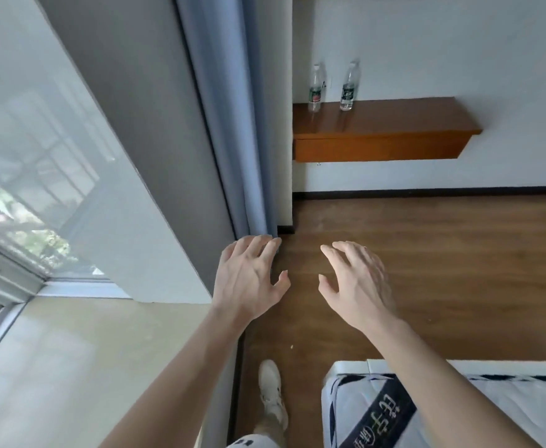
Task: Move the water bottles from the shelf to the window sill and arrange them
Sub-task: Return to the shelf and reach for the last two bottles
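Note:
Two clear plastic water bottles stand upright on a wooden wall shelf (394, 119) at the far wall. The left bottle (315, 88) has a green and red label, the right bottle (349, 87) a dark green one. The beige window sill (81, 350) lies low on my left, under the window, with nothing on the part I see. My left hand (252, 279) and my right hand (355, 282) hover in front of me over the floor, fingers spread, holding nothing. Both hands are well short of the shelf.
A blue curtain (233, 118) and a grey wall panel (142, 130) hang between the sill and the shelf. Brown wooden floor (443, 270) stretches ahead. A white mattress corner (491, 409) sits at the lower right. My shoe (270, 389) is on the floor.

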`<state>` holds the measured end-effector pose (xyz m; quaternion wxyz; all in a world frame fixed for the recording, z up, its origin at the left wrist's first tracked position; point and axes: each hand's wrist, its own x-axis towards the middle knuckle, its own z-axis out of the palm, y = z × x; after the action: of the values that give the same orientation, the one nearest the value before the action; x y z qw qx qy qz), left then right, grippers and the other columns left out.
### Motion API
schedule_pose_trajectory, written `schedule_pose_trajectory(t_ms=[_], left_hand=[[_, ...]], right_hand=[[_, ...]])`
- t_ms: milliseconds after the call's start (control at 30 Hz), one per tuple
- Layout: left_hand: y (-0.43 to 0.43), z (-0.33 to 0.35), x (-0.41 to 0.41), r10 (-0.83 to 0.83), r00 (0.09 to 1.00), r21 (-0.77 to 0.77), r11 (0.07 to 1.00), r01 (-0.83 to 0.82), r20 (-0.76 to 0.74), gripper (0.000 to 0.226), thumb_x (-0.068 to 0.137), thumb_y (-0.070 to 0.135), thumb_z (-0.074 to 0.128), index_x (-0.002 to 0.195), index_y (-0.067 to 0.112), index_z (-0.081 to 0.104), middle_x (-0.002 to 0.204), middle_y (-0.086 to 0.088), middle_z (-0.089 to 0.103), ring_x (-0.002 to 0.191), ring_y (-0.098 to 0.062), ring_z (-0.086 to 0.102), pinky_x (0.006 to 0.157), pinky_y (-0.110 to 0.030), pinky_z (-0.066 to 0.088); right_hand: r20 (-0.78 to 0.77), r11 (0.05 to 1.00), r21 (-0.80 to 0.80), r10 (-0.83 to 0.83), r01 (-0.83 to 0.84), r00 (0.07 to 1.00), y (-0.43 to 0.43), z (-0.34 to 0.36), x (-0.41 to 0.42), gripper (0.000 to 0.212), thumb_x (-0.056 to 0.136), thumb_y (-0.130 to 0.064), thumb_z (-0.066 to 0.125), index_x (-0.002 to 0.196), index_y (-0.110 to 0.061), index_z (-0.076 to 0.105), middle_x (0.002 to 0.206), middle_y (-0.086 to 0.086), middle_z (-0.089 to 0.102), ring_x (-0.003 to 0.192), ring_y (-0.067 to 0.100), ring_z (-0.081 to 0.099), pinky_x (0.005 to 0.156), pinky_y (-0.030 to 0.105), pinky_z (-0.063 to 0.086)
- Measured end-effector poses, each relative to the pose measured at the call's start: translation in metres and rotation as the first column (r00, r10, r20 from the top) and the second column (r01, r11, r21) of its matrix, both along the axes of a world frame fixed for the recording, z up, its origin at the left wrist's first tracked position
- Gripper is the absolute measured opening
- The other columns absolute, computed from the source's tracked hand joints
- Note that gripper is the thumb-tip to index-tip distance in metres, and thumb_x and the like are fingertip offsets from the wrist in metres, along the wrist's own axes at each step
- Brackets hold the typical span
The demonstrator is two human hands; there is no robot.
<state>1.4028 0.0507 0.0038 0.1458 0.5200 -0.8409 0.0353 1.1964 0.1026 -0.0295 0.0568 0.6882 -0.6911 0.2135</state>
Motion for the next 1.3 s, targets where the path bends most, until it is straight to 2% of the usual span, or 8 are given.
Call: schedule_pose_trajectory(t_ms=[200,367,533,933,1100,1200,1300], left_hand=[[-0.093,-0.007,-0.050,-0.081,0.997,0.050,0.996,0.080,0.007,0.060,0.080,0.054,0.046,0.130,0.024,0.056,0.131,0.005,0.059,0.118,-0.023,0.055,0.099,-0.042,0.045],[-0.189,-0.005,-0.093,-0.161,0.987,0.068,0.984,0.162,-0.022,0.052,0.080,0.050,0.053,0.125,0.024,0.056,0.130,0.006,0.059,0.118,-0.025,0.055,0.098,-0.044,0.045],[-0.279,0.006,-0.133,-0.228,0.973,0.077,0.970,0.229,-0.031,0.057,0.085,0.052,0.049,0.135,0.025,0.049,0.138,0.003,0.055,0.128,-0.026,0.049,0.102,-0.051,0.044],[-0.409,-0.001,-0.237,-0.338,0.941,0.087,0.937,0.339,-0.025,0.059,0.089,0.062,0.044,0.141,0.034,0.043,0.145,0.010,0.048,0.134,-0.014,0.042,0.114,-0.040,0.034],[-0.462,-0.007,-0.295,-0.350,0.935,0.118,0.927,0.355,-0.064,0.059,0.089,0.059,0.050,0.141,0.033,0.043,0.147,0.009,0.046,0.136,-0.015,0.040,0.115,-0.040,0.030],[-0.499,-0.008,-0.338,-0.349,0.935,0.129,0.926,0.354,-0.057,0.059,0.089,0.057,0.052,0.142,0.033,0.043,0.148,0.009,0.045,0.137,-0.015,0.039,0.116,-0.041,0.029],[-0.542,-0.005,-0.384,-0.331,0.943,0.089,0.939,0.332,-0.032,0.057,0.090,0.056,0.052,0.141,0.030,0.045,0.145,0.006,0.049,0.135,-0.016,0.041,0.113,-0.040,0.032]], right_hand=[[-0.023,0.995,0.023,-0.101,0.102,0.995,-0.070,-0.007,-0.038,0.047,0.083,-0.035,0.067,0.127,-0.018,0.063,0.124,0.006,0.063,0.111,0.027,0.060,0.096,0.044,0.049],[-0.078,0.983,0.035,-0.175,0.178,0.981,-0.151,0.000,-0.074,0.045,0.086,-0.039,0.062,0.127,-0.020,0.063,0.124,0.003,0.063,0.113,0.024,0.059,0.100,0.041,0.048],[-0.105,0.965,0.064,-0.246,0.254,0.964,-0.230,0.015,-0.106,0.048,0.088,-0.040,0.061,0.131,-0.019,0.060,0.128,0.006,0.062,0.119,0.025,0.058,0.104,0.044,0.047],[-0.091,0.898,0.132,-0.411,0.420,0.907,-0.329,0.010,-0.186,0.052,0.089,-0.046,0.062,0.136,-0.024,0.056,0.136,0.003,0.061,0.130,0.022,0.054,0.111,0.041,0.040],[-0.077,0.896,0.142,-0.415,0.422,0.907,-0.385,-0.001,-0.241,0.052,0.091,-0.050,0.058,0.137,-0.028,0.050,0.138,-0.001,0.058,0.133,0.020,0.050,0.113,0.041,0.038],[-0.063,0.883,0.146,-0.441,0.446,0.895,-0.424,-0.002,-0.283,0.051,0.089,-0.051,0.061,0.135,-0.029,0.053,0.137,-0.002,0.059,0.131,0.019,0.052,0.112,0.040,0.038],[-0.047,0.906,0.130,-0.401,0.404,0.915,-0.468,0.001,-0.333,0.050,0.089,-0.046,0.064,0.134,-0.025,0.056,0.135,0.000,0.061,0.130,0.021,0.053,0.111,0.043,0.043]])
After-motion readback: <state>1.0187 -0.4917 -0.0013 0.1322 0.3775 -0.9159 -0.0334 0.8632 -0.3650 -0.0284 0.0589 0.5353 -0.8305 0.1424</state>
